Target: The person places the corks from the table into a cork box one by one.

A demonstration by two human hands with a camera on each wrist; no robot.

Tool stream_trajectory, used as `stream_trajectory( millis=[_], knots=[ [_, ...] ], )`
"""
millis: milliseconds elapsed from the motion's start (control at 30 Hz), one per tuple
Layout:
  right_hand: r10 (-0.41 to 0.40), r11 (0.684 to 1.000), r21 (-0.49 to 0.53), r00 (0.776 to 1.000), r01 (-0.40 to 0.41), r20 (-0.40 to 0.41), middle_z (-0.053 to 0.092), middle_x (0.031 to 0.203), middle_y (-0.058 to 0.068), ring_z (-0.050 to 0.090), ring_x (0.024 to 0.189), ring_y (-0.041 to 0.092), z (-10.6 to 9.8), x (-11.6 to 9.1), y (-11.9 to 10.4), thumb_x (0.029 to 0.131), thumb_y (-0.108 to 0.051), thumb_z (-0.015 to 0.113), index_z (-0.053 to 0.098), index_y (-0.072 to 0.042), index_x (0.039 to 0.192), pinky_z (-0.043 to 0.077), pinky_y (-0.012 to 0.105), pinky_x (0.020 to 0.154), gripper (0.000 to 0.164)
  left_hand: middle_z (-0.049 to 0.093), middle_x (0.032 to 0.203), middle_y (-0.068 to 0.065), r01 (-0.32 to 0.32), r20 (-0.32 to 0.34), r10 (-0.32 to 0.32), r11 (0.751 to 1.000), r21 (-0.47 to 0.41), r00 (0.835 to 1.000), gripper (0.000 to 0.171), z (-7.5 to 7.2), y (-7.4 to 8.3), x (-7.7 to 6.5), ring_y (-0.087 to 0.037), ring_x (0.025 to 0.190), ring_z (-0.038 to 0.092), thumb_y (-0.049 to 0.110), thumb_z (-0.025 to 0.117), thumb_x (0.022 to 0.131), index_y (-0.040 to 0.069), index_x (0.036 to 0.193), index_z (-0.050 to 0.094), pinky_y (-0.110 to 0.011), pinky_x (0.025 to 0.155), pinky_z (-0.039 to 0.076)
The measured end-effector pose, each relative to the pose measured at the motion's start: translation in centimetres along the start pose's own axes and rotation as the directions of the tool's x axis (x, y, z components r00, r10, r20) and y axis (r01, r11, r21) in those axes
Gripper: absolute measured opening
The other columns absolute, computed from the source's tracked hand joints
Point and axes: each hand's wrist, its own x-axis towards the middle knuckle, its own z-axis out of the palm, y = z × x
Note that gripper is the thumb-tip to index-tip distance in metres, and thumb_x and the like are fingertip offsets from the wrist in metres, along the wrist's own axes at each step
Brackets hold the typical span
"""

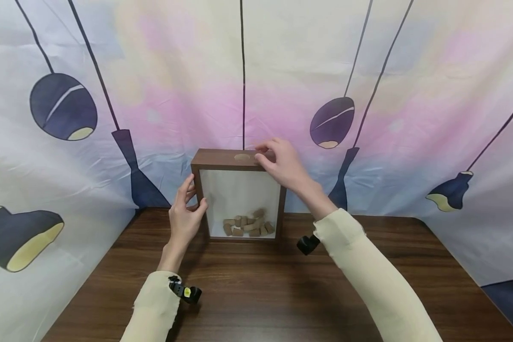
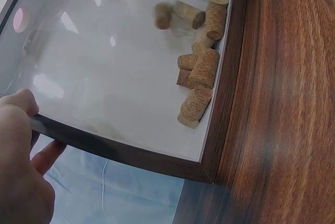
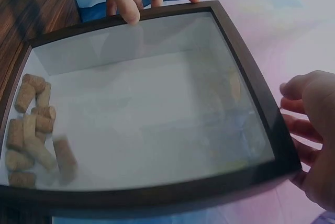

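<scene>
A dark wooden display box (image 1: pixel 213 157) with a clear front stands upright on the table, a round hole (image 1: pixel 242 156) in its top. My left hand (image 1: pixel 184 216) holds the box's left side, thumb at the front edge and fingers along the outer side. Over the top, right of the hole, my right hand (image 1: pixel 284 166) has loosely bent fingers with nothing visible between them. Several wine corks (image 2: pixel 204 68) lie piled along the bottom inside. One blurred cork (image 3: pixel 65 158) shows just above the pile, in motion.
The brown wood-grain table (image 1: pixel 256 289) extends in front of the box. Close behind hangs a pastel cloth backdrop (image 1: pixel 188 95) printed with lamps. A small black camera (image 1: pixel 190 293) sits on the left wrist, another camera (image 1: pixel 308 244) by the right.
</scene>
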Motion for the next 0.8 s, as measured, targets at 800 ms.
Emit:
stream_trajectory(
  millis=[800],
  knots=[
    [0.139,0.989,0.067,0.978,-0.13,-0.155,0.066,0.108,0.012,0.061,0.096,0.028,-3.0,-8.2,6.3,0.096,-0.021,0.065,0.07,-0.005,0.114,0.05,0.051,0.086,0.024,0.059,0.128,-0.02,-0.031,0.062,0.029,0.999,0.028,0.998,0.072,-1.2,-0.1,0.2,-0.037,0.114,0.064,-0.004,0.071,0.086,0.014,0.15,0.044,-0.03,0.075,0.06]
  ],
)
